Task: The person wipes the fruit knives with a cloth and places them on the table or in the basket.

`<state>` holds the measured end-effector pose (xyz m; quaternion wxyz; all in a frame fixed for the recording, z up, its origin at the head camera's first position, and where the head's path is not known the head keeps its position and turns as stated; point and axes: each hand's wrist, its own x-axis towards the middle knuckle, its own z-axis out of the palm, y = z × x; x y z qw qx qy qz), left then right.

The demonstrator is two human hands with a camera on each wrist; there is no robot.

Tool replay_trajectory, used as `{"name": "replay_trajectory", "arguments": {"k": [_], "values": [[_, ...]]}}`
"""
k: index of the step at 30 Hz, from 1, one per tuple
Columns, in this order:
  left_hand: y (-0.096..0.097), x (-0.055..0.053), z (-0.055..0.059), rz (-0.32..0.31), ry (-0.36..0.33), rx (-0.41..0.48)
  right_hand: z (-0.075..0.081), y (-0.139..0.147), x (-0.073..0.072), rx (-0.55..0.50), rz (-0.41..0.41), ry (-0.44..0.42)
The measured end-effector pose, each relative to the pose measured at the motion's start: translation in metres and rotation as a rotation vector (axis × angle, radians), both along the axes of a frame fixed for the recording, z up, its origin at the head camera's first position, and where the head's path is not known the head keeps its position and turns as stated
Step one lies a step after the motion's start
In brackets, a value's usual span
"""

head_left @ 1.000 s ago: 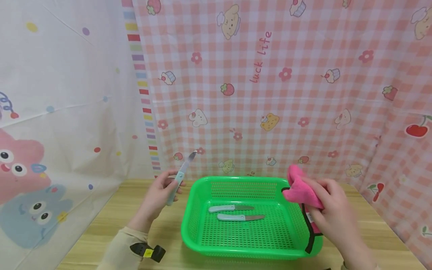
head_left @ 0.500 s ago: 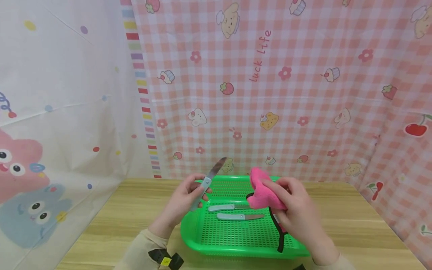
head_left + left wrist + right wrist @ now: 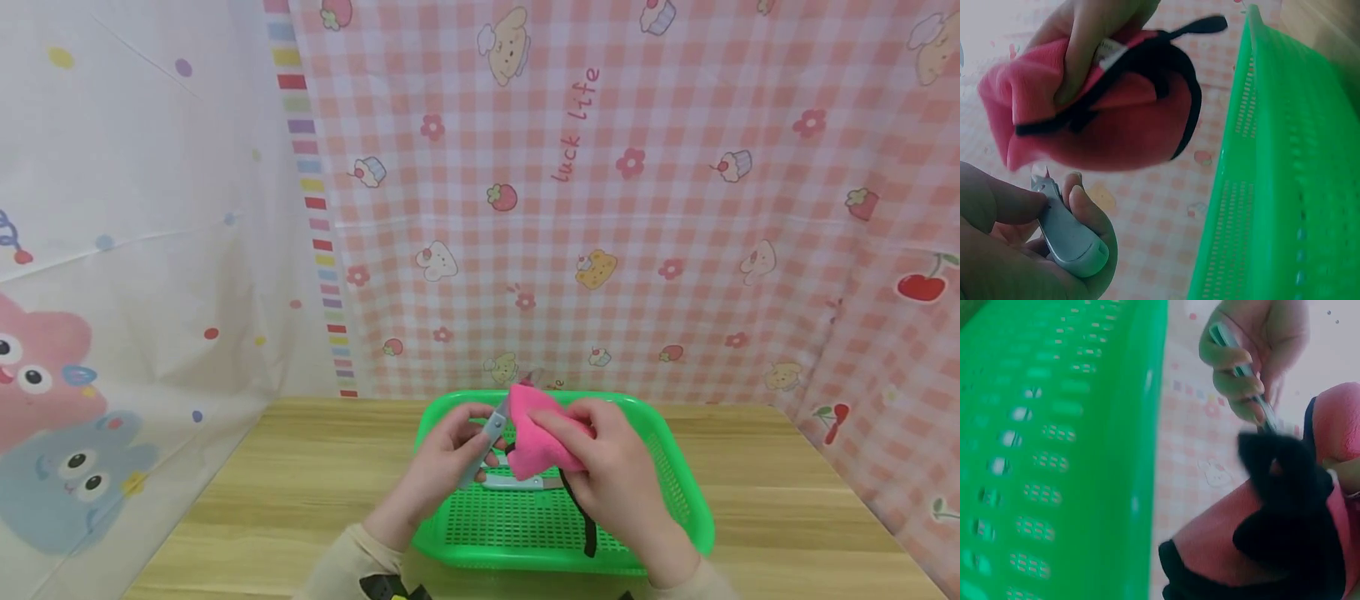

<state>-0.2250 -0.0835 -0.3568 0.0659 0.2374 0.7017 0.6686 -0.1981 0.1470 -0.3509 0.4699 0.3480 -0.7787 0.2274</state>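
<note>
Over the basket, my left hand (image 3: 442,454) grips a small knife (image 3: 492,427) by its pale blue-grey handle, blade slanting up. My right hand (image 3: 618,462) pinches a folded bright pink cloth (image 3: 542,437) with black edging, which lies against the knife's blade and hides most of it. In the left wrist view, the knife's handle (image 3: 1071,237) sits between thumb and fingers, just below the cloth (image 3: 1116,134). Two more knives lie in the green basket (image 3: 682,467); the nearer knife (image 3: 513,483) shows its handle, while the other is mostly covered by hands and cloth.
The perforated plastic basket stands on a wood-grain table (image 3: 300,467), below both hands. Behind it hangs a pink checked curtain (image 3: 465,250), with a white printed sheet (image 3: 165,275) at the left.
Both hands have come together: the left moved right with its knife, the right moved left with the cloth. The cloth now covers the blade, which was bare before.
</note>
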Motion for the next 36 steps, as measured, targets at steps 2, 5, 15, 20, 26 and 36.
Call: {"name": "replay_trajectory", "arguments": {"k": [2, 5, 15, 20, 26, 36], "values": [[0.003, 0.002, -0.002, 0.006, -0.01, 0.004, -0.002, -0.003, -0.001, 0.019, -0.002, -0.003], [0.007, 0.006, -0.004, 0.005, -0.024, 0.016, -0.006, -0.007, -0.001, 0.039, -0.007, -0.024], [0.01, 0.011, -0.009, -0.019, -0.05, 0.082, -0.011, -0.009, -0.002, 0.037, -0.032, -0.058], [0.011, 0.012, -0.01, -0.008, -0.045, 0.081, -0.01, -0.009, -0.001, 0.036, -0.05, -0.05], [0.012, 0.014, -0.008, 0.005, -0.043, 0.097, -0.007, -0.008, -0.002, 0.02, -0.07, -0.034], [0.013, 0.017, -0.008, -0.011, -0.02, 0.132, 0.0, 0.002, -0.007, -0.027, -0.105, -0.023]]}}
